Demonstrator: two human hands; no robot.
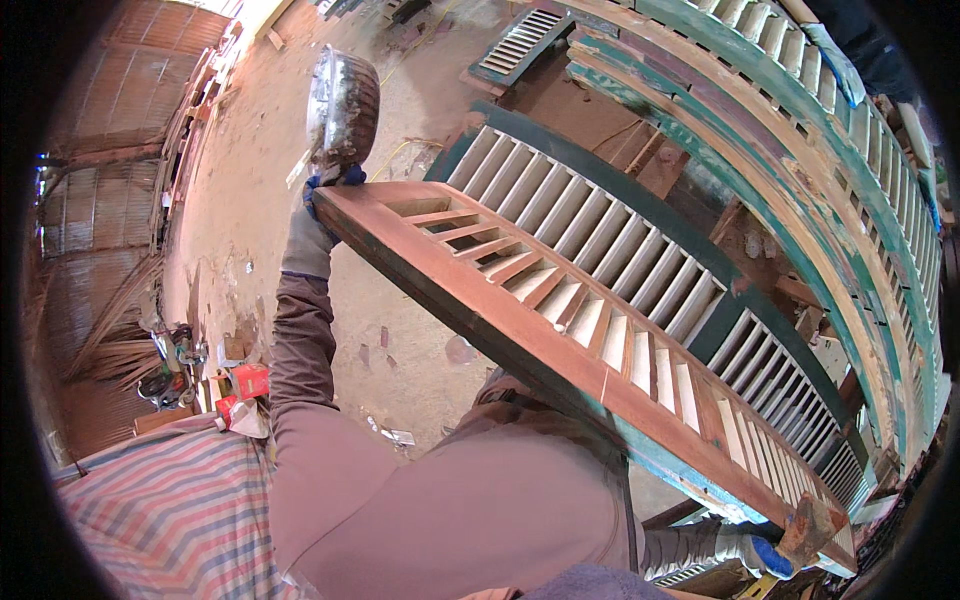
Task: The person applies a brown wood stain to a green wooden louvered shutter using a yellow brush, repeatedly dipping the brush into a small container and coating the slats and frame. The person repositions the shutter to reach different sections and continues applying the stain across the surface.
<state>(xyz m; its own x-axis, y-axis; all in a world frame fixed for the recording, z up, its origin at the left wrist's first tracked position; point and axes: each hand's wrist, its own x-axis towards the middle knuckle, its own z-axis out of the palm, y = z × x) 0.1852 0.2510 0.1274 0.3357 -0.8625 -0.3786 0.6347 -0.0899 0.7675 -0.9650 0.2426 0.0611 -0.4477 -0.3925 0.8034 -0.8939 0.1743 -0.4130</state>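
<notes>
A long louvered wooden shutter, its frame bare reddish wood with green paint along one edge, slants across in front of my body. My left hand, in a grey and blue glove, is closed round its far left end. My right hand, also gloved, grips the near right end, where the fingers are partly hidden. Beside that hand, a rough brown piece lies against the shutter; I cannot tell what it is. Just past my left hand sits a round, stained tub-like container.
Behind the held shutter lies another with a dark green frame and white slats. Stacked green shutters curve along the right. A smaller shutter lies farther off. At lower left are striped cloth and a red box.
</notes>
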